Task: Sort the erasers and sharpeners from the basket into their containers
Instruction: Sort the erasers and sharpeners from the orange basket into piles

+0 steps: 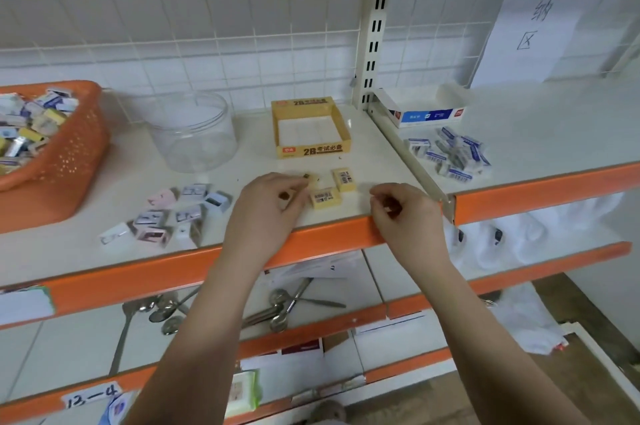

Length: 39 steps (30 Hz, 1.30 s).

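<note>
An orange basket (76,161) at the far left holds several erasers and sharpeners. A clear plastic jar (194,133) and an open yellow 2B eraser box (313,149) stand behind. Loose sharpeners (173,213) lie near the shelf's front. My left hand (270,206) pinches a yellow eraser (311,178) beside two other yellow erasers (325,197), (343,178). My right hand (405,213) hovers at the shelf edge with curled fingers, holding nothing I can see. A blue-and-white box (426,113) stands on the right shelf behind a pile of blue-white erasers (450,156).
A metal upright (375,22) and a divider rail (408,151) separate the two shelves. Orange shelf lips (329,237) run along the front. Spoons (277,307) lie on the lower shelf. A paper sign (540,9) hangs on the wire grid at right.
</note>
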Tool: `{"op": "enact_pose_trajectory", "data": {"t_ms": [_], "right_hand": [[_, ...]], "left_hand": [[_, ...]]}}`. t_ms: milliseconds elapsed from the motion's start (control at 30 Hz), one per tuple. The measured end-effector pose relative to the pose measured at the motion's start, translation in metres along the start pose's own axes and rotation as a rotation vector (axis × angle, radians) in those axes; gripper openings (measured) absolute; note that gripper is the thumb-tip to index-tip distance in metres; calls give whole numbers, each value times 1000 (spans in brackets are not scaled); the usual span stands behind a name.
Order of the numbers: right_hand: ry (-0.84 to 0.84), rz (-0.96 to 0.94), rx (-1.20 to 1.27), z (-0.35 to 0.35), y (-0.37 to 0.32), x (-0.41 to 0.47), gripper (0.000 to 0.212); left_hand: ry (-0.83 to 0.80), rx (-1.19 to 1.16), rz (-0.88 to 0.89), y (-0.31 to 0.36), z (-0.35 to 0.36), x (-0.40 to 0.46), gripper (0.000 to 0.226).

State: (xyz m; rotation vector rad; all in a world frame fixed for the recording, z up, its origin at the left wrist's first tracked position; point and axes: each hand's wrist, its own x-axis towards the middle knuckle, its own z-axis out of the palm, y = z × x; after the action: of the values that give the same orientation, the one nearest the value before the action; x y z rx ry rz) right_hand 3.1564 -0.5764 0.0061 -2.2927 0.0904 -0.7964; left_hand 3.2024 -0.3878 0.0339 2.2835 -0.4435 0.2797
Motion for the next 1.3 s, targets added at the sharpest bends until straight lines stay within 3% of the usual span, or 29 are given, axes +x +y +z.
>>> {"op": "enact_pose_trajectory", "data": {"t_ms": [200,400,600,867,1167,1300], "right_hand": [[-18,-12,11,12,-24,-1,12],[-108,-99,106,45,-92,4,12],[-143,-175,160,109,-180,10,9],[-106,-116,227,213,-297,21,12],[-400,-187,-209,269,-360,75,18],[-672,-296,-286,291,-374,95,19]], "left_hand": [[159,25,-41,-15,-51,-13,15],[328,76,-72,-34,-138,-25,17],[390,122,-190,-100,-225,-32,14],[339,244,-177,-197,-338,-25,17],[169,195,-162,-246,-374,-13,22],[148,159,-175,-255,-373,-15,22]]}}
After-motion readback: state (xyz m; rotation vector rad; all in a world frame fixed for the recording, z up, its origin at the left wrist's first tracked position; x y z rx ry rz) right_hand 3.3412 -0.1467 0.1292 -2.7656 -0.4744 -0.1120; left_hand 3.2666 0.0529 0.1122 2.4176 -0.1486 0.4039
